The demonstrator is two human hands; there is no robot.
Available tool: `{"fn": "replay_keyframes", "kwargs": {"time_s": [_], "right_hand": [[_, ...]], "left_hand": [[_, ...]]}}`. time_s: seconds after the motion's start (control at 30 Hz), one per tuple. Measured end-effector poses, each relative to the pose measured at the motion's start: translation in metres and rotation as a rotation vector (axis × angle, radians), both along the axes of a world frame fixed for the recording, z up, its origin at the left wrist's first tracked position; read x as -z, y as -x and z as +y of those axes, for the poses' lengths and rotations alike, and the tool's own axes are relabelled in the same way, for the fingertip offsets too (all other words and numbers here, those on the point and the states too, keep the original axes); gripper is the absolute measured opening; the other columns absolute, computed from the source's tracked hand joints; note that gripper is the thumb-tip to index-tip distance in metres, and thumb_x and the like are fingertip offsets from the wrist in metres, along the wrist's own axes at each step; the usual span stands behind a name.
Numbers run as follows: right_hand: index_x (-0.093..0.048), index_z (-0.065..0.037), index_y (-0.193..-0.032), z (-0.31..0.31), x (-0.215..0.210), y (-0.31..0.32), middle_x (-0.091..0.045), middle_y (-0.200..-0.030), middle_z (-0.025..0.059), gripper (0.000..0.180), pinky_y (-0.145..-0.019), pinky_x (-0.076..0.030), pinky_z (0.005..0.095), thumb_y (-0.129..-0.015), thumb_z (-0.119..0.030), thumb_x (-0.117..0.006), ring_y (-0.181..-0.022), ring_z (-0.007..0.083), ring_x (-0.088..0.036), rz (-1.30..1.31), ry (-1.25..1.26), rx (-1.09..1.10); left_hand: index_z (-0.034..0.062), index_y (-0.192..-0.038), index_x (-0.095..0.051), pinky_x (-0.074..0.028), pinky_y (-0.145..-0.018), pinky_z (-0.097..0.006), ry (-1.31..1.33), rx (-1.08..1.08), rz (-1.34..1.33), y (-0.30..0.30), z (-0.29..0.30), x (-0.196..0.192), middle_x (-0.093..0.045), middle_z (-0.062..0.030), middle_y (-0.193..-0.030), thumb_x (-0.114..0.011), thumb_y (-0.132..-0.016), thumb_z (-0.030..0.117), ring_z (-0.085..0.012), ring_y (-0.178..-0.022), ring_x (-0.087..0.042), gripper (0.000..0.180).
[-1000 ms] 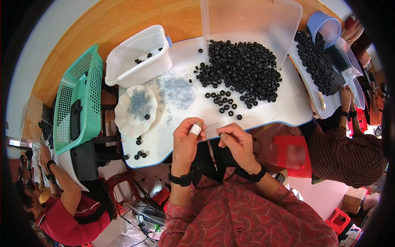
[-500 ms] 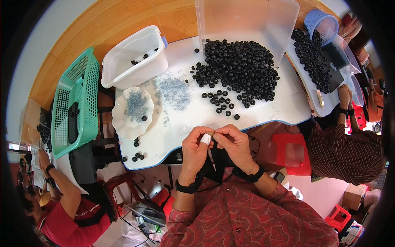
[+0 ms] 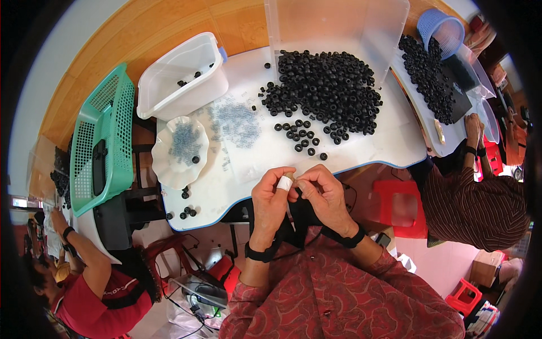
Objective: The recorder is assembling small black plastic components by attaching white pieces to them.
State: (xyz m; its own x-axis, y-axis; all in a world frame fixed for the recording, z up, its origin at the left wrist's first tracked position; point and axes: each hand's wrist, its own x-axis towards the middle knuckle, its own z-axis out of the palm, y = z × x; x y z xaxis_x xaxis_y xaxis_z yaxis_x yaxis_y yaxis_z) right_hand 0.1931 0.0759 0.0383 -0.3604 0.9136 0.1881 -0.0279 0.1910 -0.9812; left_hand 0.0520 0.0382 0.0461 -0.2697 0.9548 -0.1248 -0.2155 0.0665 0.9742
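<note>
Close to the table's front edge, my left hand (image 3: 270, 198) and my right hand (image 3: 326, 198) meet with fingertips pinched together. White tape (image 3: 284, 183) wraps a digit of the left hand. Whatever lies between the fingertips is small and mostly covered, so its kind cannot be told. Beyond the hands, several loose black ring-shaped parts (image 3: 305, 142) lie in front of a large heap of the same black parts (image 3: 333, 90). Small clear pieces (image 3: 237, 125) are spread on the white table, and more fill a scalloped white dish (image 3: 169, 172) with one black part in it.
A white tub (image 3: 186, 93) and a green basket (image 3: 113, 169) stand at the left. Behind the heap is a clear plastic bin (image 3: 339, 28). Co-workers sit on both sides; the right one's table carries black parts (image 3: 426, 79). A red stool (image 3: 401, 217) stands beyond the table edge.
The view has shifted slightly. My hands stay together at about the same place, with the fingers turned a little and the right fingertips slightly higher.
</note>
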Motion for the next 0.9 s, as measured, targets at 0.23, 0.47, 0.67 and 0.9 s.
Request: {"fn": "replay_keyframes", "kwargs": {"time_s": [0.23, 0.47, 0.67, 0.9], "right_hand": [[-0.06, 0.0, -0.097, 0.002, 0.002, -0.008, -0.055, -0.09, 0.0042, 0.006, -0.061, -0.046, 0.0223, -0.096, -0.006, -0.06, -0.071, 0.0077, -0.056, 0.019, 0.024, 0.025], [-0.06, 0.001, -0.097, 0.012, 0.012, -0.035, -0.056, -0.089, 0.0036, 0.008, -0.062, -0.047, 0.0218, -0.097, -0.007, -0.061, -0.069, 0.0075, -0.056, -0.044, 0.008, 0.22], [-0.061, 0.001, -0.097, 0.019, 0.015, -0.053, -0.055, -0.087, 0.0017, 0.007, -0.059, -0.045, 0.0207, -0.097, -0.006, -0.061, -0.067, 0.0062, -0.055, -0.019, 0.034, 0.338], [-0.06, 0.0, -0.095, 0.021, 0.015, -0.06, -0.056, -0.082, 0.0001, 0.007, -0.059, -0.045, 0.0196, -0.096, -0.007, -0.061, -0.066, 0.0042, -0.053, -0.059, 0.03, 0.37]], "left_hand": [[0.0007, -0.111, -0.065, -0.05, -0.061, -0.021, -0.004, 0.028, -0.153, -0.004, 0.005, -0.003, -0.065, -0.0043, -0.085, -0.05, -0.1, 0.006, -0.0069, -0.066, -0.059, 0.019], [0.0023, -0.099, -0.07, -0.05, -0.063, -0.031, -0.171, -0.033, 0.636, -0.02, 0.023, 0.017, -0.066, -0.0103, -0.086, -0.065, -0.083, -0.003, -0.0182, -0.071, -0.063, 0.017], [0.0036, -0.102, -0.069, -0.051, -0.064, -0.039, -0.266, -0.004, 0.839, -0.048, 0.046, 0.017, -0.063, -0.0145, -0.087, -0.062, -0.081, -0.004, -0.033, -0.074, -0.064, 0.023], [0.0028, -0.109, -0.064, -0.052, -0.068, -0.043, -0.198, 0.079, 1.171, -0.062, 0.058, 0.024, -0.054, -0.0135, -0.089, -0.064, -0.077, 0.0, -0.033, -0.084, -0.06, 0.032]]}}
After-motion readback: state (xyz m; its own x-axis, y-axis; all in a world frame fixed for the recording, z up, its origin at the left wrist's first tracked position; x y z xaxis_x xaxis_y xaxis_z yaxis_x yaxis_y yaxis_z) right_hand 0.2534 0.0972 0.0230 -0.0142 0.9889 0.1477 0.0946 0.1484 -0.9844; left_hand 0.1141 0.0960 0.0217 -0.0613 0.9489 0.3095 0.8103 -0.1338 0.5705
